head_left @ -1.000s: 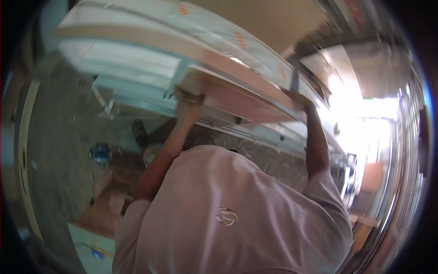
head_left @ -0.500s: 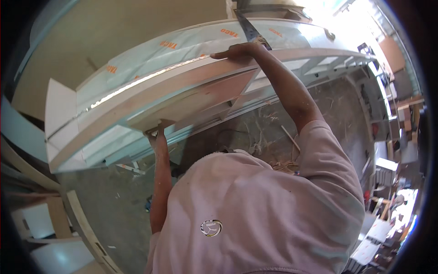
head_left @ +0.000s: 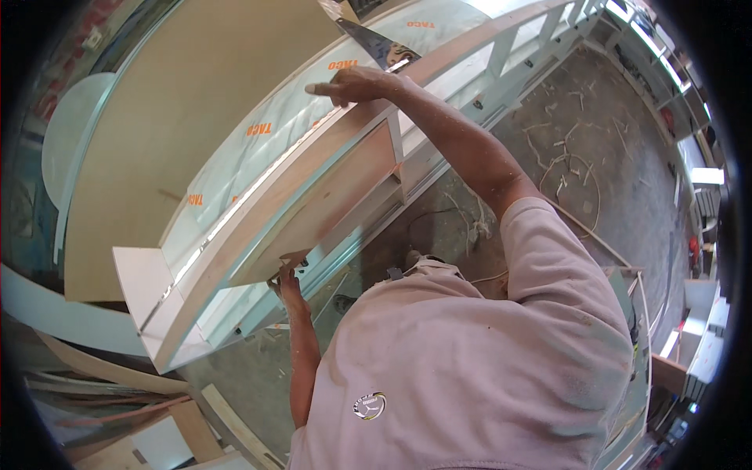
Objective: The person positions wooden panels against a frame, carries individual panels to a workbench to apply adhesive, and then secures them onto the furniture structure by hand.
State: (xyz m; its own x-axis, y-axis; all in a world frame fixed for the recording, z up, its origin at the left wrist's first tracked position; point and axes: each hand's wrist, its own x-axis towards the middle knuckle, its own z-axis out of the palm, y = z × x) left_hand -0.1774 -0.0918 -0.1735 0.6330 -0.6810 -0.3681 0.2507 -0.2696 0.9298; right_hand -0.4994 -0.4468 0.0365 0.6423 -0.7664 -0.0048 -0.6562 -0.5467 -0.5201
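Observation:
A long white and wood-edged cabinet frame [head_left: 235,215] stretches diagonally before me. Inside one bay sits a thin wooden panel [head_left: 329,200]. My left hand [head_left: 289,283] is at the panel's near lower corner, its fingers closed around the edge. On the frame's upper edge rests my right hand [head_left: 354,84], with a finger stretched out over the film-covered board [head_left: 305,102] behind it. A handsaw [head_left: 381,48] lies on that board just beyond the right hand, its dark blade pointing away to the left.
A large plain brown sheet [head_left: 188,117] spreads behind the frame at the far left. Wood offcuts [head_left: 239,427] lie at lower left. Shavings, strips and a looped cord [head_left: 572,176] are scattered over the concrete floor [head_left: 627,157] at right.
My view has turned, so the frame slants more steeply. The right hand has a finger stretched further out from the frame's edge. The left hand stays at the panel's lower corner.

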